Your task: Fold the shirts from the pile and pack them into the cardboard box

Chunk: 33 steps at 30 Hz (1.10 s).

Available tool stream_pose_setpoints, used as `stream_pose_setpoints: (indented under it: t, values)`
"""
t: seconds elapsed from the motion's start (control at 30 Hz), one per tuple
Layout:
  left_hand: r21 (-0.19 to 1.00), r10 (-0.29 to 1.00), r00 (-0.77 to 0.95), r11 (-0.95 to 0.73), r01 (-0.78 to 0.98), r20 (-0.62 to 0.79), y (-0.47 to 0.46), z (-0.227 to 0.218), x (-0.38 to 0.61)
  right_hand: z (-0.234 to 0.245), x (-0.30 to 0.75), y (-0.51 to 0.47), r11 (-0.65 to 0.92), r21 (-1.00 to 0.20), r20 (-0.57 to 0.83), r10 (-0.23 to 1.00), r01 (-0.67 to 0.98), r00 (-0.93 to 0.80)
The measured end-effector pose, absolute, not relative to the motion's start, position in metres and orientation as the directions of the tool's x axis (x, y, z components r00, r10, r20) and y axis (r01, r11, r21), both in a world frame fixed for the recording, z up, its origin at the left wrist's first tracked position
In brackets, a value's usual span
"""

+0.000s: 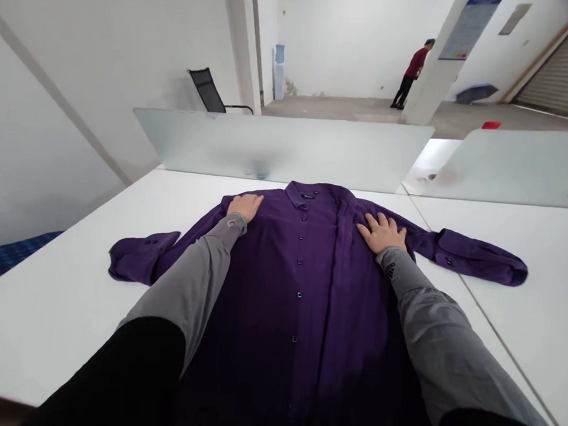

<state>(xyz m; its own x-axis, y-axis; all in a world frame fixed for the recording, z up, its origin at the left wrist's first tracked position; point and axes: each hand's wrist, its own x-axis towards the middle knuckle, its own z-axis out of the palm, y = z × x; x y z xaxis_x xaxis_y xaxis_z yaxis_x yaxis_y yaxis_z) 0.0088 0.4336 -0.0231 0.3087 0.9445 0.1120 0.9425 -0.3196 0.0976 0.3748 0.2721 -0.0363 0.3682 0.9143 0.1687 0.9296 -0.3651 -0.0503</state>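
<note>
A dark purple button-up shirt (pixel 302 287) lies face up on the white table (pixel 48 298), collar away from me and both sleeves spread sideways. My left hand (pixel 245 206) rests on the shirt's left shoulder with its fingers curled down onto the cloth. My right hand (pixel 382 233) lies flat on the right shoulder, fingers stretched out and slightly apart. Both arms wear grey sleeves. The left sleeve cuff (pixel 134 253) is folded back near the table's left side. The right sleeve (pixel 479 256) reaches onto the neighbouring table.
Frosted glass dividers (pixel 280 148) stand along the table's far edge. A second white table (pixel 546 289) adjoins on the right. Behind are a black chair (pixel 208 90), a water dispenser (pixel 279 73), a white pillar and a person in a red top (pixel 413 72) standing far off.
</note>
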Motion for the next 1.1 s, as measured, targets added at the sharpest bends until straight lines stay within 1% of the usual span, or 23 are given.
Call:
stream_pose_setpoints:
  t: [0.1,0.23,0.37,0.47,0.6,0.67,0.7,0.77,0.83,0.87,0.93,1.03,1.07,1.1]
  values:
    - [0.123,0.951,0.252,-0.276,0.953,0.180,0.448,-0.019,0.015,-0.036,0.372,0.270,-0.358,-0.046,0.170,0.917,0.933,0.360]
    - [0.167,0.955,0.236,-0.266,0.949,0.179,0.461,-0.017,0.030,-0.038,0.373,0.270,-0.352,-0.040,0.169,0.920,0.935,0.354]
    - [0.208,0.953,0.137,-0.197,0.958,0.269,0.466,-0.019,0.042,-0.040,0.376,0.271,-0.357,-0.045,0.148,0.921,0.933,0.359]
    - [0.237,0.953,0.114,-0.183,0.954,0.280,0.466,-0.016,0.050,-0.040,0.376,0.271,-0.353,-0.055,0.139,0.924,0.934,0.357]
    - [0.217,0.932,0.216,-0.284,0.934,0.291,0.441,-0.010,0.061,-0.040,0.375,0.270,-0.347,-0.060,0.152,0.924,0.936,0.352]
    - [0.169,0.884,0.338,-0.405,0.899,0.322,0.412,-0.013,0.066,-0.040,0.375,0.270,-0.344,-0.063,0.165,0.922,0.937,0.350]
    - [0.134,0.844,0.430,-0.490,0.861,0.322,0.394,-0.017,0.068,-0.040,0.375,0.270,-0.342,-0.064,0.169,0.922,0.938,0.348]
    - [0.074,0.740,0.621,-0.656,0.751,0.257,0.360,-0.026,0.070,-0.040,0.376,0.271,-0.338,-0.071,0.172,0.923,0.939,0.345]
    - [0.062,0.675,0.720,-0.735,0.675,0.161,0.335,-0.035,0.072,-0.040,0.376,0.272,-0.336,-0.082,0.172,0.922,0.938,0.346]
    - [0.069,0.678,0.724,-0.734,0.676,0.125,0.326,-0.038,0.074,-0.040,0.376,0.273,-0.336,-0.088,0.174,0.922,0.938,0.347]
    - [0.094,0.747,0.657,-0.665,0.741,0.099,0.316,-0.039,0.076,-0.037,0.373,0.271,-0.342,-0.097,0.187,0.916,0.935,0.355]
    - [0.141,0.851,0.510,-0.524,0.840,0.126,0.303,-0.030,0.076,-0.028,0.361,0.260,-0.350,-0.090,0.284,0.888,0.932,0.361]
    - [0.155,0.856,0.496,-0.515,0.843,0.148,0.295,-0.026,0.074,-0.024,0.356,0.253,-0.333,-0.103,0.326,0.879,0.937,0.348]
    - [0.173,0.842,0.512,-0.537,0.826,0.168,0.285,-0.022,0.070,-0.019,0.350,0.247,-0.307,-0.143,0.355,0.872,0.941,0.338]
